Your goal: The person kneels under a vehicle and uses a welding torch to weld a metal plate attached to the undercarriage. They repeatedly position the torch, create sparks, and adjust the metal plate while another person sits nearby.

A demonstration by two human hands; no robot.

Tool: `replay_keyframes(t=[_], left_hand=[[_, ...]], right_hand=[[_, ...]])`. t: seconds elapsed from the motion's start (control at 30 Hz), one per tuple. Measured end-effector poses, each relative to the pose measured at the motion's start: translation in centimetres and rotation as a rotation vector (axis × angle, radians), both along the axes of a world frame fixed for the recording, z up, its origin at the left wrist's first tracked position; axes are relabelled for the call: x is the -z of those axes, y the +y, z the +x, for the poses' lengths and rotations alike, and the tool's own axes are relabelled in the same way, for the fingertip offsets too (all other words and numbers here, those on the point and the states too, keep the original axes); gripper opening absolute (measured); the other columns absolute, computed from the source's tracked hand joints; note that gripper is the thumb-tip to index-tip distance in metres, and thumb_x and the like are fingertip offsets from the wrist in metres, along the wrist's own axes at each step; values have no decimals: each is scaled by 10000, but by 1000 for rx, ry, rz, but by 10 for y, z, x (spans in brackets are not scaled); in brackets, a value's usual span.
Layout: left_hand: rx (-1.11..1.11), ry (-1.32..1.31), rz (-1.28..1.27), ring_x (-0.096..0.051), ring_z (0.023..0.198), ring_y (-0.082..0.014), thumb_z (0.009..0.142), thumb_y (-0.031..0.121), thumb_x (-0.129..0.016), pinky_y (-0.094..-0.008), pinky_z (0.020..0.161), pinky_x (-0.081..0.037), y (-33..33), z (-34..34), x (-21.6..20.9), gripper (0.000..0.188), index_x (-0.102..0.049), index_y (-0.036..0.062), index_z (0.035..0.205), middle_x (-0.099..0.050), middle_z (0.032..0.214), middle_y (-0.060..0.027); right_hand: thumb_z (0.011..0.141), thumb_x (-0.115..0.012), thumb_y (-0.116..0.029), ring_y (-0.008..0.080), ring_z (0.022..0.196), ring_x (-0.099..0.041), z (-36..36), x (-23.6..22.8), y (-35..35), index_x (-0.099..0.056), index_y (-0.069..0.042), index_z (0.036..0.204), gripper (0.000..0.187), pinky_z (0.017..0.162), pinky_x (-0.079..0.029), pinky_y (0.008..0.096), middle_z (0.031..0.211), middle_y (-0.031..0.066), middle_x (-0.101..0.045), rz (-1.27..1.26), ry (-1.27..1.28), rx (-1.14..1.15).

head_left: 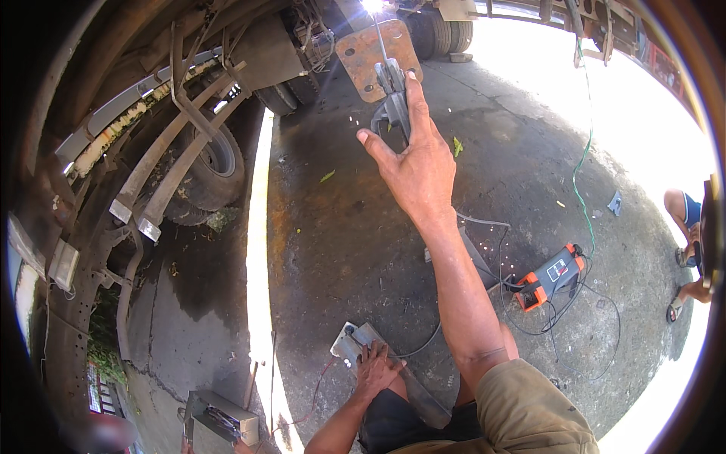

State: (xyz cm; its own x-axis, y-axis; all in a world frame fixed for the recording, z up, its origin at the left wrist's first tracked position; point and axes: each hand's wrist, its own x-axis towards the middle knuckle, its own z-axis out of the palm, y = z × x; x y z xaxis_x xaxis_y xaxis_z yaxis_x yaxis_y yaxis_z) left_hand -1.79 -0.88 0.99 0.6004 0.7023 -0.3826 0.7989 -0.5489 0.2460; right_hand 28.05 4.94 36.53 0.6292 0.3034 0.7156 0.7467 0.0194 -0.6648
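Observation:
My right hand [420, 163] reaches up and forward, closed around a dark welding electrode holder [393, 110]. Its index finger lies along the holder, with the thumb out to the left. A thin welding rod [380, 38] runs from the jaws to a bright glare at the top edge. Behind the holder is a rusty square plate [361, 66] with holes near its corners. Low in the view, my left hand [376, 371] rests with fingers spread on a grey metal piece [348, 346] beside my knee. What its fingertips touch underneath is hidden.
An orange-and-grey welding machine [556, 274] sits on the floor at right, with looping cables. A truck frame and wheel [215, 163] fill the left. A metal box [219, 416] holds thin items at lower left. Another person's legs [681, 208] show at far right.

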Motion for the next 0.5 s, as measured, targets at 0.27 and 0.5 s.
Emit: replay_keyframes(t=[0.27, 0.5], left_hand=[[7, 0, 21, -283, 1560, -474, 914, 693, -647, -632, 1232, -290, -1, 0, 0, 911, -496, 81, 1573, -340, 1688, -228], [4, 9, 8, -268, 1569, -468, 915, 693, -643, -629, 1238, -283, -1, 0, -1, 915, -488, 83, 1579, -336, 1694, -214]], right_hand=[[897, -814, -431, 419, 965, -740, 4, -2, -1, -227, -231, 1686, 1003, 784, -598, 538, 1110, 215, -696, 19, -16, -8], [895, -817, -434, 408, 996, -744, 7, -3, -3, -236, -220, 1684, 1003, 806, -604, 535, 1144, 210, -706, 12, -17, -20]])
